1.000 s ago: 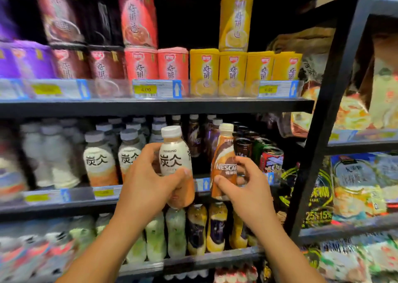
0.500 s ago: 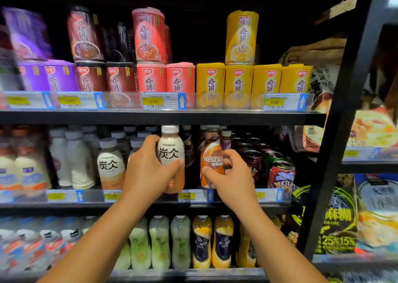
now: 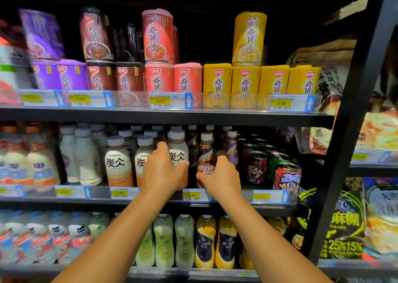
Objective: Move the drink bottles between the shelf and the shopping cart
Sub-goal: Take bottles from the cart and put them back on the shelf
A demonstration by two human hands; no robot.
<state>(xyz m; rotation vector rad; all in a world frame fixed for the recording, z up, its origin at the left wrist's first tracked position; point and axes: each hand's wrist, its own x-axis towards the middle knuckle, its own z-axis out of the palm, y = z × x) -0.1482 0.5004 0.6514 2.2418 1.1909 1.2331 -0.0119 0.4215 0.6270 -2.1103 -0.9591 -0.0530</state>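
Head view, shop aisle, dark metal shelving. Middle shelf [image 3: 150,198]: bottled drinks in rows behind yellow price tags [image 3: 118,193]; cartoon-printed cans [image 3: 287,176] at its right end. Left hand [image 3: 162,171] wrapped around an upright Tanbing latte bottle [image 3: 178,151] at the shelf's front edge. Right hand [image 3: 221,178] closed around a Nescafe bottle [image 3: 206,160] just beside it. Upper shelf: stacked porridge tubs [image 3: 245,84], purple, red, yellow. Lower shelf: green and orange bottles [image 3: 205,241]. Adjoining rack, right: bagged snacks [image 3: 342,224].

- left hand [image 3: 162,171] wrapped round a Tanbing latte bottle [image 3: 178,153] on the middle shelf [image 3: 237,201]
- right hand [image 3: 219,178] gripping the Nescafe bottle [image 3: 205,153] right beside it
- both bottles upright
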